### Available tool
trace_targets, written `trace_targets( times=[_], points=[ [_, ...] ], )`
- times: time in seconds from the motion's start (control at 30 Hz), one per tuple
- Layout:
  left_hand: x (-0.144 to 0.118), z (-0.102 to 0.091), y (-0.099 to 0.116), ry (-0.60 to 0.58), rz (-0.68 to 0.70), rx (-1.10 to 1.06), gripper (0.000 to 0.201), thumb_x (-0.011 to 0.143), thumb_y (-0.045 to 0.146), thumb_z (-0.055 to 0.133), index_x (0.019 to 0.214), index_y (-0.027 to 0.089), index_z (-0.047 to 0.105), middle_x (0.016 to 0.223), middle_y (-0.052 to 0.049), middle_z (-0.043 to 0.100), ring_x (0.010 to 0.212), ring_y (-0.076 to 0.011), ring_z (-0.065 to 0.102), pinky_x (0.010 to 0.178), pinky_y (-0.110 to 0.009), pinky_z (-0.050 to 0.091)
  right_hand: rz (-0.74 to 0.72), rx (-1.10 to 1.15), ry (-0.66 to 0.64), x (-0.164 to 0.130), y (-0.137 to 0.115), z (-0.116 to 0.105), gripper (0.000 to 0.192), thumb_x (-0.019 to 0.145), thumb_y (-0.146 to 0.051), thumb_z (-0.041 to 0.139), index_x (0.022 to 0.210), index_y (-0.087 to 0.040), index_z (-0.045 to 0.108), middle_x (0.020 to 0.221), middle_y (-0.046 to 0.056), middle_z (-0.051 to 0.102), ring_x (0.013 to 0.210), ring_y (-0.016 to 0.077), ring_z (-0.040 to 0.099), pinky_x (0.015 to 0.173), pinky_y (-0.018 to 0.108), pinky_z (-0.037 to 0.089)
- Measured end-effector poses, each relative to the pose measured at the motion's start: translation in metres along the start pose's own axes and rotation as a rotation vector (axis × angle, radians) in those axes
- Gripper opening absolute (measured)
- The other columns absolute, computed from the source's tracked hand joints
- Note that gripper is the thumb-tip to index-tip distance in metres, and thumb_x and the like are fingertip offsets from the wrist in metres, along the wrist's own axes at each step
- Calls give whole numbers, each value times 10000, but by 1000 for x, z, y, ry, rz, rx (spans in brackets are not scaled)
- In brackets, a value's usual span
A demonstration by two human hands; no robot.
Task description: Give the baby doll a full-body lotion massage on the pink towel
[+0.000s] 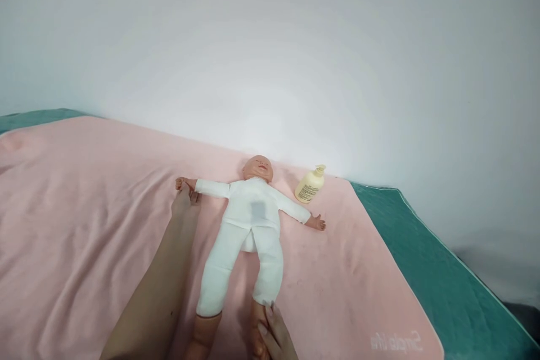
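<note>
Head view finds the doll [234, 211] face-up on the pink blanket [358, 287], left hand [186, 201] pinching its wrist, right hand [277, 336] touching its lower leg, closure undeterminable; light, even pressure on both limbs is advisable.

The doll's body [243, 211] looks matt cloth, the bottle [309, 186] smooth plastic.

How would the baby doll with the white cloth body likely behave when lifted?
The baby doll with the white cloth body would probably sag, since its fabric limbs look padded and creased. Its smooth, moulded-looking head likely stays stiff.
</note>
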State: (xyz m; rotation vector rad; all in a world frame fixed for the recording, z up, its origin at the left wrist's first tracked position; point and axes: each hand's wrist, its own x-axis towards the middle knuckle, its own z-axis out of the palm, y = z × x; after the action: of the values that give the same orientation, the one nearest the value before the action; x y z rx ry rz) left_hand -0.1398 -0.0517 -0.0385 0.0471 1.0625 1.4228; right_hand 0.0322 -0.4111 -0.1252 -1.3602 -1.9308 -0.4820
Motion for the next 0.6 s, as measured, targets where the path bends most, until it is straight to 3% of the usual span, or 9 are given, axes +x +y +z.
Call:
trace_targets(
  times=[0.17, 0.23, 0.3, 0.43, 0.6],
  points=[
    [-11, -4, 0, -59, 34, 1, 56, 916, 241, 572, 866, 221, 557, 762, 23, 589, 632, -87, 603, 693, -246, 547, 66, 83, -16, -20, -1, 12, 520, 946, -483, 468, 1429, -300, 411, 1196, 50, 657, 1037, 248, 662, 781, 321, 622],
    [-17, -6, 0, -88, 62, -4, 20, 894, 209, 593, 906, 221, 584, 795, 17, 611, 656, -85, 616, 706, -247, 550, 93, 112, 1, -19, 1, 13, 538, 934, -540, 447, 1421, -313, 424, 1222, 41, 645, 1051, 246, 657, 786, 320, 621],
    [-22, -7, 1, -108, 120, 7, 109, 855, 187, 635, 955, 220, 608, 873, -5, 642, 749, -100, 646, 730, -248, 550, 133, 127, 19, -13, 3, 12, 501, 944, -511, 449, 1417, -351, 419, 1253, 20, 629, 1058, 227, 657, 785, 298, 620],
    [-30, -4, -1, -130, 257, 47, 196, 794, 243, 700, 983, 220, 655, 1062, -41, 657, 949, -131, 648, 810, -246, 532, 281, 137, 112, 18, 10, 5, 441, 986, -343, 414, 1427, -332, 398, 1355, 48, 554, 1181, 229, 583, 895, 350, 583],
    [-41, 5, -6, -237, 568, 142, 312, 667, 233, 778, 959, 169, 690, 1010, -55, 681, 971, -174, 644, 923, -303, 497, 385, 286, 107, 89, 21, -15, 378, 992, -275, 383, 1360, -257, 468, 1412, 87, 495, 1304, 238, 467, 1008, 416, 503]
  ],
)
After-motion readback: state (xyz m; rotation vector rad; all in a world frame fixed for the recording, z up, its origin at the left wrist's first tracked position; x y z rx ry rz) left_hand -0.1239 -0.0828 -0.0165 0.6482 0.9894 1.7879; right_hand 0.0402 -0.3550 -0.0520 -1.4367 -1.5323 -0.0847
